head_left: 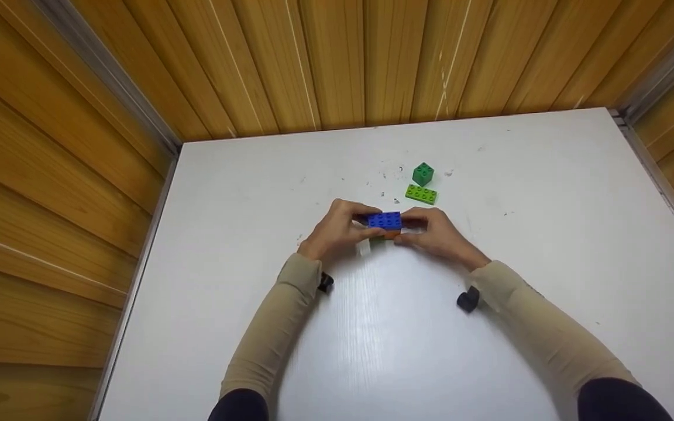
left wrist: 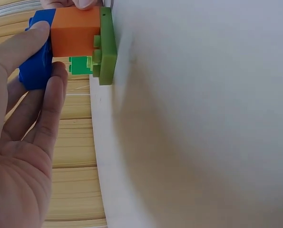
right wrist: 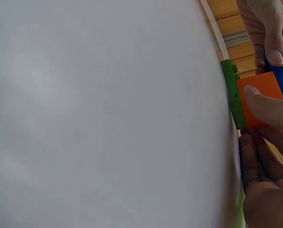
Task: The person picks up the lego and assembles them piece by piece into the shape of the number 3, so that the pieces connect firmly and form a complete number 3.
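Observation:
A small stack of toy building bricks stands on the table between both hands. On top is a blue brick (head_left: 385, 220), beneath it an orange brick (left wrist: 74, 33), and at the bottom a flat green brick (left wrist: 109, 52). My left hand (head_left: 339, 227) pinches the blue brick between thumb and fingers, at the end that juts out past the orange one. With its thumb on the orange brick's side, my right hand (head_left: 437, 235) grips that brick; its fingers are partly hidden behind. Whether the blue brick is fully pressed down cannot be told.
Beyond the hands lie a dark green square brick (head_left: 423, 174) and a flat light green brick (head_left: 421, 194), close together. Small dark specks are scattered on the white table (head_left: 372, 345). Wood-patterned panels (head_left: 337, 64) rise behind it and at the sides.

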Demonstrator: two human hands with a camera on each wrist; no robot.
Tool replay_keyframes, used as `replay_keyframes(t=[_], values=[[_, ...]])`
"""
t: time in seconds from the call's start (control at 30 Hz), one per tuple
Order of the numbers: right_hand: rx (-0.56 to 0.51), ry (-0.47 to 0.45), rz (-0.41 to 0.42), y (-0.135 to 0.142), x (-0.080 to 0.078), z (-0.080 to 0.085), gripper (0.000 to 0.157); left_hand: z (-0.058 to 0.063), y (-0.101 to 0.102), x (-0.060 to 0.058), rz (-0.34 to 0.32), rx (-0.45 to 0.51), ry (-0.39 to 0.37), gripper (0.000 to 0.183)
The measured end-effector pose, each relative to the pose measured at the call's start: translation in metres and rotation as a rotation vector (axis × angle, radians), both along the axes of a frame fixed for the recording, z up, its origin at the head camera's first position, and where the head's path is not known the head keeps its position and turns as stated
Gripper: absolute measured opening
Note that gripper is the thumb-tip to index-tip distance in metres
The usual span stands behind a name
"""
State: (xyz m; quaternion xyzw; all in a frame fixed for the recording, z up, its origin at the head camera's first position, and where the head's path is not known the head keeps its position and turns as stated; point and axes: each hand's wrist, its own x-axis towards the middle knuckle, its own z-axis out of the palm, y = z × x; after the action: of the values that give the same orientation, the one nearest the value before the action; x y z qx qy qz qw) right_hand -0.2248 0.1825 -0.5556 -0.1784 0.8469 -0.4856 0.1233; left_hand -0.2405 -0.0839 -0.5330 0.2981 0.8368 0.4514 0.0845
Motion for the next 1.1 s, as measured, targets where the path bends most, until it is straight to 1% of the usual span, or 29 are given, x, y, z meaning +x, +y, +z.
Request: replay_keyframes(t=[0.17, 0.33, 0.5, 0.7, 0.9, 1.1], values=[[-0.008, 0.007, 0.004, 0.002, 0.002, 0.003, 0.047, 0.003, 0.0, -0.002, -0.011, -0.051, 0.004, 0.04], [-0.033, 0.033, -0.003, 0.009, 0.001, 0.006, 0.044, 0.003, 0.001, -0.003, -0.002, -0.055, 0.006, 0.04], [-0.063, 0.075, -0.065, 0.016, -0.002, 0.01, 0.044, 0.003, 0.001, -0.002, 0.008, -0.062, 0.007, 0.041], [-0.086, 0.131, -0.122, 0.02, -0.008, 0.018, 0.043, 0.003, 0.002, -0.001, 0.02, -0.074, -0.013, 0.042], [-0.071, 0.155, -0.152, 0.022, -0.013, 0.022, 0.048, 0.004, 0.002, 0.0, 0.023, -0.083, -0.017, 0.042], [-0.022, 0.144, -0.191, 0.026, -0.018, 0.023, 0.053, 0.002, 0.003, 0.001, 0.038, -0.049, -0.021, 0.04]])
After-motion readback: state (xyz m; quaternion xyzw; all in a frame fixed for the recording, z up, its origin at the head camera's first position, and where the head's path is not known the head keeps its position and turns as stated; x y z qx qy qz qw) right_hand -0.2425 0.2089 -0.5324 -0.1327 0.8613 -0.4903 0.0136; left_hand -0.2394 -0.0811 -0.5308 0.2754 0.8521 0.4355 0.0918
